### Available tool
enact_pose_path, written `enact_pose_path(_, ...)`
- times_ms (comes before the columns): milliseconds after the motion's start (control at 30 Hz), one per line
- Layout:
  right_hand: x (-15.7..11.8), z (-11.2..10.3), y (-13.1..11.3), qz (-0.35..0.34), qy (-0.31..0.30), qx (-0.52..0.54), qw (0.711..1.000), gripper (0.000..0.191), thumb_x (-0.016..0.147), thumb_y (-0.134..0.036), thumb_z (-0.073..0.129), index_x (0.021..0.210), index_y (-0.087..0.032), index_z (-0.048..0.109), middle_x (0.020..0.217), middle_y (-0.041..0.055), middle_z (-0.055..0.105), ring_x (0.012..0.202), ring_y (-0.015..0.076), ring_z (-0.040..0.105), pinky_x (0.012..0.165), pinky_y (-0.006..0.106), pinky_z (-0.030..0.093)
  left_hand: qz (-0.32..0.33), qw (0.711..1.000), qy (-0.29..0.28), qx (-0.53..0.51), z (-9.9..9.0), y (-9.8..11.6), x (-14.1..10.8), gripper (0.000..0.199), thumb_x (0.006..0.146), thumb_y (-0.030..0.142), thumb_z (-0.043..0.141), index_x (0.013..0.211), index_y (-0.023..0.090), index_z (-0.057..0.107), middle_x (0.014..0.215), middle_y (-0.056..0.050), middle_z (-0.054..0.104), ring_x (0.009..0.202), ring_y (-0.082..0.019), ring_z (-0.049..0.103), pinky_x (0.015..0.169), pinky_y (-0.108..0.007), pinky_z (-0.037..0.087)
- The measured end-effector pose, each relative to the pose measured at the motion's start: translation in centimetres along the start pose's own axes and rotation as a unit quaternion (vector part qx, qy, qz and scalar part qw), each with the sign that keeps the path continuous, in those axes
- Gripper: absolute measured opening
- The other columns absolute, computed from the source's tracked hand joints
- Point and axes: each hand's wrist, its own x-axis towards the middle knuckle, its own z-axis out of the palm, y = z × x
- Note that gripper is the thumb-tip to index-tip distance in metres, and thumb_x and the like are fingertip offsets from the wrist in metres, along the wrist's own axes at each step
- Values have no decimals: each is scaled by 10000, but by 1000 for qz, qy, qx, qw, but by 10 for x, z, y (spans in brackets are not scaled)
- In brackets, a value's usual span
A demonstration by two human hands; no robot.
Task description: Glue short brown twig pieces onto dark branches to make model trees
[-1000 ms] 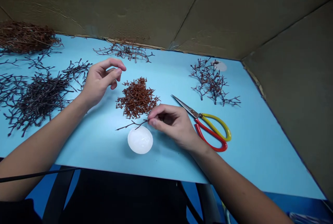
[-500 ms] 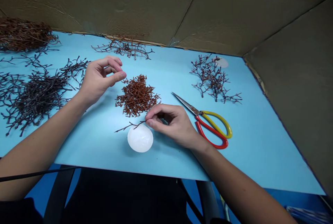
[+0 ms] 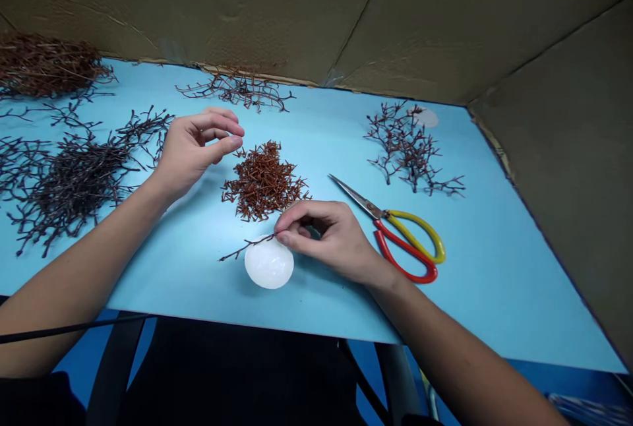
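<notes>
Above translucent white dome, R hand fingers pinching thin dark twig.

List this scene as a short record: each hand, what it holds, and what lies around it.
left hand: empty, fingers curled
right hand: pinching a thin dark twig between thumb and fingers
below twig: translucent white disc
ahead of right hand: pile of short reddish-brown twig pieces
right of right hand: scissors, red and yellow handles
farther off: heap of dark branched twigs, smaller branched twigs
surface: blue tabletop, cardboard wall behind
</notes>
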Motion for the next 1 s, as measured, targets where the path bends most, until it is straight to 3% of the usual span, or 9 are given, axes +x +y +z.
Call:
enact_pose_path(133,0,-3,1,0,8,5,1000,112,858,-292,855,864,-193,803,720,-4,675,611,110,510,564,268,374,2,1000,2,-10,1,-2,1,80,812,253,882,798,206,820,1053,-76,720,654,-79,564,486,-214,438)
enact_pose_path(233,0,-6,2,4,23,4,1000,133,857,-311,863,873,-194,803,706,-3,669,617,117,523,567,272,380,-3,1000,-2,-6,1,-2,2,240,910,362,822,744,191,797,1026,-93,713,646,-86,553,480,-220,456)
enact_pose_path(300,1,-7,2,7,29,9,1000,150,849,-316,878,884,-193,802,705,-2,679,615,118,547,567,272,393,-4,1000,-3,-3,1,-2,3,244,940,372,793,773,195,816,1066,-104,713,675,-96,577,481,-218,463)
enact_pose_path(433,2,-7,4,7,27,36,999,178,862,-328,884,934,-191,797,745,7,731,582,105,578,547,264,423,5,1000,5,-1,1,-1,3,52,864,263,844,883,215,854,1111,-91,716,647,-74,552,481,-210,457)
enact_pose_path(567,3,-6,4,6,18,68,998,165,884,-323,874,941,-192,793,764,10,752,563,90,591,520,242,445,6,1000,11,-5,0,-2,3,110,781,241,907,850,201,832,1101,-81,703,649,-66,558,478,-202,439)
enact_pose_path(667,2,-5,2,16,6,91,996,146,913,-314,852,947,-189,787,747,9,753,552,83,590,512,226,458,4,1000,13,-19,1,-3,4,246,791,366,938,812,188,770,1024,-70,685,640,-71,548,467,-201,432)
enact_pose_path(767,0,-5,0,26,-9,118,993,152,933,-322,837,962,-186,775,721,10,757,529,82,575,491,221,450,-11,999,6,-49,3,-1,3,455,909,589,811,757,186,663,994,-75,665,670,-93,564,457,-201,434)
enact_pose_path(833,-1,-4,-1,32,-20,130,991,157,943,-328,830,966,-186,767,714,12,761,516,81,565,482,223,444,-17,998,1,-65,3,1,2,531,952,645,738,724,186,600,999,-79,647,697,-103,575,456,-199,433)
enact_pose_path(1000,0,-4,2,25,-20,101,994,133,967,-315,797,996,-191,758,737,6,756,563,89,583,513,232,448,-17,997,6,-75,4,3,3,474,899,652,803,837,207,651,992,-59,615,711,-112,590,449,-198,440)
